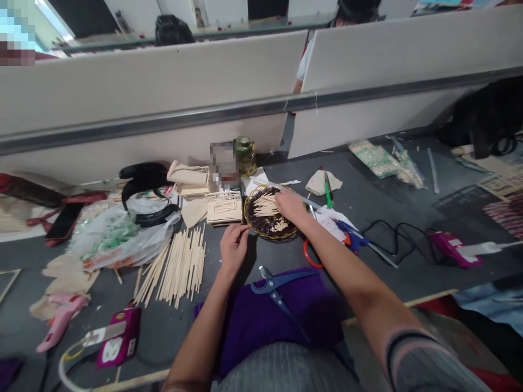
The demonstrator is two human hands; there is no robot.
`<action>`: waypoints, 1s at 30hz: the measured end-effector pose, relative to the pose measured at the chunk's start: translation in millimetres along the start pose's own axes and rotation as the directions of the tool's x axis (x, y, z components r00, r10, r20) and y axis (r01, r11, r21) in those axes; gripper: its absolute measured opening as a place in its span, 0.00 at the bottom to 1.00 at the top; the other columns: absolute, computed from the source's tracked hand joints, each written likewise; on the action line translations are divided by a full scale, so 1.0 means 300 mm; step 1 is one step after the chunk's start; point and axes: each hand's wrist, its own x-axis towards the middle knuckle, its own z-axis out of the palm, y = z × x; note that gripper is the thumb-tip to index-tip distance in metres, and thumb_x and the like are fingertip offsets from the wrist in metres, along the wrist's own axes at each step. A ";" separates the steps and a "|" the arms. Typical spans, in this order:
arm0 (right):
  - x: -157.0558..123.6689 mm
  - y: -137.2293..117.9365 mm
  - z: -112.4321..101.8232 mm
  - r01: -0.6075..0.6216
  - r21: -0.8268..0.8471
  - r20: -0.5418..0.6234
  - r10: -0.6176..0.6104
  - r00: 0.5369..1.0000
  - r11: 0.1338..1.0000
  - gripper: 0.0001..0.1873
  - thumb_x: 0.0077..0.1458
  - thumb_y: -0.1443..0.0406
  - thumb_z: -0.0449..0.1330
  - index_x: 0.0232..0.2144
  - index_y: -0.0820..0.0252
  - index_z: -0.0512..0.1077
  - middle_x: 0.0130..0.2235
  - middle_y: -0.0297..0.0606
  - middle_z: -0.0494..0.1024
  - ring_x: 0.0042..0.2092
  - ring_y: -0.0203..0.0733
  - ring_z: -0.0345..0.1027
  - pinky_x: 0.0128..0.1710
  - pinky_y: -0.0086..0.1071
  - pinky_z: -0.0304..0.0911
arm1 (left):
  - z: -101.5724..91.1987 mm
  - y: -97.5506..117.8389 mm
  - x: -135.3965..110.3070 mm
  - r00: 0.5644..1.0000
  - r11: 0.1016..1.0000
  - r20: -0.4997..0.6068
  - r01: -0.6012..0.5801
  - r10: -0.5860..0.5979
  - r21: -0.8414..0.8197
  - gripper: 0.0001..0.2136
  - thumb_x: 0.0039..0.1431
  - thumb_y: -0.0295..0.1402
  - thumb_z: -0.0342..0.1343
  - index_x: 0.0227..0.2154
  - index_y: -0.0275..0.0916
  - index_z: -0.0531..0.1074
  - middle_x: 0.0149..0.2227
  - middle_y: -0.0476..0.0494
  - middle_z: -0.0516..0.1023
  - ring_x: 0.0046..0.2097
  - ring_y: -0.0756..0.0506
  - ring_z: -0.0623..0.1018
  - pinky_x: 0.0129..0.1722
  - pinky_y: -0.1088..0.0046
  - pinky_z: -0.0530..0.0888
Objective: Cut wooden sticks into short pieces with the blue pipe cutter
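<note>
My right hand (pixel 291 208) reaches into a round dark basket with a yellow rim (pixel 273 237). Its bunched fingertips touch the short wooden sticks (pixel 265 204) lying there; whether they grip one is hidden. Small wooden bits (pixel 280 225) lie in the same basket, nearer me. Just left of the basket, my left hand (pixel 234 248) is closed, thumb and fingers drawn together; anything between them is too small to make out. Beyond that hand stands a small wooden frame assembly (pixel 224 209). A blue-handled cutter (pixel 281 283) rests on purple cloth (pixel 249 316) over my lap.
Long wooden sticks (pixel 182 267) and a plastic bag (pixel 126 239) lie left. Nearer are a pink glue gun (pixel 63 321) and a magenta power box (pixel 119 336). Rightward lie a blue glue gun (pixel 350 235), green-handled tool (pixel 328 190) and cables (pixel 398 237). A white partition (pixel 163 76) closes the back.
</note>
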 end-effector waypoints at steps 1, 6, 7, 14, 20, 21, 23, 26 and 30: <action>-0.006 0.012 -0.002 -0.011 -0.002 -0.002 0.011 1.000 1.000 0.17 0.66 0.66 0.46 0.45 0.67 0.72 0.46 0.54 0.75 0.48 0.50 0.70 0.42 0.33 0.62 | -0.006 0.003 -0.004 1.000 1.000 -0.001 0.006 -0.006 0.017 0.08 0.62 0.31 0.52 0.36 0.39 0.77 0.34 0.44 0.77 0.37 0.47 0.75 0.36 0.71 0.72; -0.020 0.045 -0.011 0.010 -0.001 0.005 -0.010 1.000 1.000 0.17 0.67 0.65 0.45 0.46 0.63 0.72 0.48 0.51 0.75 0.49 0.49 0.68 0.43 0.33 0.62 | 0.003 0.020 -0.011 0.999 0.998 -0.011 0.032 -0.031 0.055 0.08 0.61 0.30 0.52 0.37 0.40 0.77 0.35 0.44 0.76 0.37 0.46 0.75 0.36 0.70 0.72; -0.015 0.042 -0.012 0.029 0.003 0.004 -0.029 1.000 1.000 0.17 0.67 0.64 0.45 0.46 0.62 0.72 0.48 0.50 0.75 0.50 0.48 0.68 0.43 0.33 0.61 | 0.013 0.025 -0.010 1.000 0.998 -0.004 0.030 -0.030 0.047 0.08 0.61 0.30 0.52 0.37 0.40 0.77 0.35 0.44 0.76 0.37 0.46 0.75 0.35 0.71 0.72; 0.041 0.002 -0.022 0.137 0.035 -0.010 -0.136 0.991 0.990 0.16 0.66 0.64 0.48 0.46 0.61 0.73 0.49 0.46 0.75 0.51 0.46 0.67 0.45 0.31 0.60 | 0.045 0.038 -0.027 0.999 1.000 0.048 0.000 -0.001 0.025 0.08 0.61 0.29 0.52 0.38 0.40 0.76 0.36 0.44 0.76 0.40 0.46 0.75 0.39 0.70 0.73; -0.013 0.014 0.012 0.159 0.006 0.052 -0.159 0.986 0.987 0.14 0.64 0.67 0.50 0.38 0.61 0.77 0.44 0.46 0.78 0.46 0.47 0.71 0.41 0.33 0.62 | 0.019 0.004 -0.042 0.997 0.997 -0.024 0.071 -0.070 0.026 0.07 0.61 0.29 0.52 0.38 0.39 0.75 0.35 0.44 0.76 0.37 0.47 0.75 0.37 0.70 0.73; -0.023 0.014 0.022 0.168 -0.004 0.063 -0.168 0.984 0.986 0.14 0.63 0.68 0.51 0.38 0.61 0.77 0.44 0.47 0.78 0.47 0.47 0.71 0.41 0.32 0.63 | 0.019 0.001 -0.043 0.995 0.996 -0.041 0.087 -0.086 0.021 0.07 0.61 0.28 0.52 0.38 0.39 0.75 0.35 0.44 0.76 0.37 0.47 0.75 0.37 0.70 0.73; -0.034 0.013 0.037 0.184 -0.024 0.075 -0.182 0.980 0.983 0.13 0.62 0.70 0.51 0.39 0.62 0.77 0.45 0.48 0.78 0.48 0.47 0.70 0.42 0.33 0.63 | 0.025 -0.001 -0.044 0.993 0.994 -0.054 0.105 -0.104 0.009 0.08 0.60 0.28 0.53 0.39 0.39 0.75 0.36 0.45 0.75 0.36 0.47 0.75 0.37 0.71 0.73; -0.036 0.010 0.037 0.206 -0.052 0.073 -0.202 0.977 0.977 0.14 0.63 0.71 0.50 0.41 0.64 0.76 0.45 0.51 0.77 0.49 0.48 0.69 0.42 0.33 0.63 | 0.031 0.006 -0.045 0.995 0.996 -0.036 0.093 -0.093 -0.001 0.08 0.60 0.27 0.53 0.40 0.39 0.74 0.35 0.45 0.75 0.35 0.48 0.75 0.36 0.72 0.72; -0.064 -0.005 0.002 0.266 -0.070 0.040 -0.264 0.964 0.961 0.15 0.65 0.68 0.48 0.41 0.67 0.74 0.45 0.53 0.76 0.48 0.50 0.67 0.40 0.33 0.63 | 0.019 0.035 -0.041 0.999 0.995 -0.024 0.029 -0.027 0.091 0.09 0.62 0.27 0.51 0.41 0.40 0.74 0.37 0.43 0.76 0.38 0.46 0.75 0.38 0.70 0.72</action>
